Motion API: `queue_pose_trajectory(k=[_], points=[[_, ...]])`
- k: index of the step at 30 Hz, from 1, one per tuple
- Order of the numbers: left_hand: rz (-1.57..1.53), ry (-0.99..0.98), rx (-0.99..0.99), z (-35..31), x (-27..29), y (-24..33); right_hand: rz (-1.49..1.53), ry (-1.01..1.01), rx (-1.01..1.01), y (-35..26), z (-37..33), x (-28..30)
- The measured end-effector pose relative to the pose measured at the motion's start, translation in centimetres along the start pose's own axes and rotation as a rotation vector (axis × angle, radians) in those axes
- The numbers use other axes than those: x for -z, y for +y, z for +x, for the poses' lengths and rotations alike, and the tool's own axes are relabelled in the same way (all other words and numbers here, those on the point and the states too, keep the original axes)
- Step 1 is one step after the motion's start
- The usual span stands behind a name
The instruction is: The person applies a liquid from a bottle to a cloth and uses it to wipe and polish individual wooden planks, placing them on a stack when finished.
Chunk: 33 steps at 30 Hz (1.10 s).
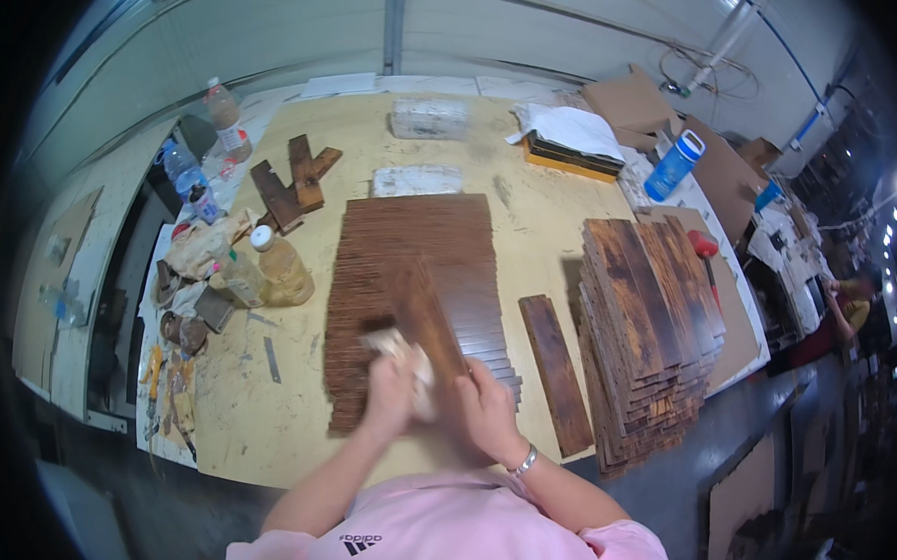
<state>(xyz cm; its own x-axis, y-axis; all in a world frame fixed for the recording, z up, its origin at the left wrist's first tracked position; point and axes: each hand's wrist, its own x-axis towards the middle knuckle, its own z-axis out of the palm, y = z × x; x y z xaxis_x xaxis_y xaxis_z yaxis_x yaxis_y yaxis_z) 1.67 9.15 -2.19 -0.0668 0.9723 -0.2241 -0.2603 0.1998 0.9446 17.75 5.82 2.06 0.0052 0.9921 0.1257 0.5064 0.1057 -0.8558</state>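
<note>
A dark brown wooden plank (429,319) lies tilted over a wide layer of brown planks (410,248) on the workbench. My left hand (389,393) presses a pale crumpled rag (398,346) against the plank's near end. My right hand (485,407), with a metal bracelet at the wrist, grips the same plank's near end from the right. Both forearms come in from the lower edge above a pink shirt.
A single plank (557,373) lies right of the layer, beside a tall stack of scorched planks (647,329). Bottles (281,268), rags and small tools crowd the bench's left side. Crossed boards (295,181), wrapped bundles (427,119) and a blue bottle (674,165) stand farther back. Another person (847,312) is at the right.
</note>
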Motion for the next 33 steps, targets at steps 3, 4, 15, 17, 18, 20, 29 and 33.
queue_pose_trajectory(k=[3, 4, 15, 17, 18, 20, 29, 33], points=[[0.310, -0.386, 0.120, -4.3, -1.5, -2.7, 0.058, 0.139, 0.030, 3.3, 1.1, 1.7], [0.343, -0.405, 0.132, -5.1, -1.3, -3.1, 0.027, 0.125, -0.056, 3.0, 1.3, 2.9], [0.078, -0.227, 0.161, -5.1, 1.4, -0.5, -0.389, 0.177, -0.364, 13.6, -0.4, 10.8], [0.108, -0.219, 0.166, -5.4, 1.3, -0.8, -0.448, 0.190, -0.431, 14.7, -0.6, 10.5], [0.097, -0.213, 0.171, -5.7, 1.2, -1.0, -0.536, 0.186, -0.404, 15.2, -0.9, 10.4], [0.093, -0.189, 0.184, -6.0, 1.2, -1.4, -0.712, 0.172, -0.344, 15.3, -1.0, 10.1], [0.053, -0.108, 0.164, -6.4, 1.4, -1.5, -0.613, 0.091, -0.504, 14.5, -1.0, 8.4], [0.052, -0.019, 0.121, -6.1, 2.8, -1.1, -0.794, 0.277, -0.025, 11.9, -1.6, 7.9]])
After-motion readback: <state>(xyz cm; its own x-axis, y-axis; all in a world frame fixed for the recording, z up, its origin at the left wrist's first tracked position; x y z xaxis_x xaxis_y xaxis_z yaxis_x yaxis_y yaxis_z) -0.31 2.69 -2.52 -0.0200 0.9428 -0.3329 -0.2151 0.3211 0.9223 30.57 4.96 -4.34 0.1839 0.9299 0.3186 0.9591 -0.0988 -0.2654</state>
